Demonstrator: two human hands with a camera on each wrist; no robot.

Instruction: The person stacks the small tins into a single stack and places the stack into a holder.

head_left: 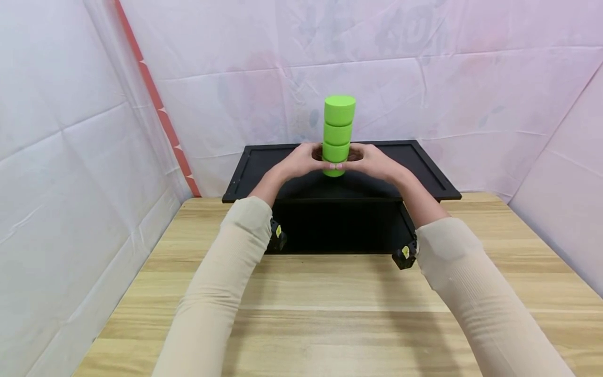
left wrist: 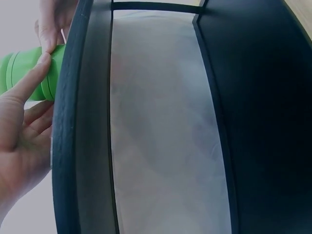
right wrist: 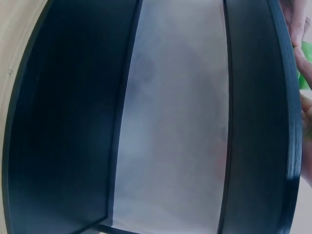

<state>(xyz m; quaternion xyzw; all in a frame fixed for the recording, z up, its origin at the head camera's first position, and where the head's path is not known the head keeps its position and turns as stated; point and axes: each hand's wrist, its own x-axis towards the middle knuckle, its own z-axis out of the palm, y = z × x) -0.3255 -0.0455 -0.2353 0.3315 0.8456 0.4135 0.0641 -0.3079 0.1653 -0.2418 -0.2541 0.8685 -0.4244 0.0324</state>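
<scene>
A stack of green cylinders [head_left: 338, 112], several high with grooves between them, stands upright over the top board of a black stand [head_left: 424, 170]. My left hand [head_left: 301, 160] and right hand [head_left: 375, 161] grip its lower part from either side, thumbs meeting in front and fingers wrapped behind. In the left wrist view, the green stack [left wrist: 24, 68] lies between the left hand [left wrist: 22, 141] and the other hand's fingers. Only a sliver of the green stack [right wrist: 306, 58] shows in the right wrist view, beside the right hand [right wrist: 307, 141].
The stand's top has a raised rim, with an open space beneath it. A wooden table [head_left: 320, 324] carries the stand. White sheeting [head_left: 226, 94] hangs behind and at both sides, with a red strip [head_left: 157, 102] at the left corner. Dark wrist cameras [head_left: 405, 255] sit below the forearms.
</scene>
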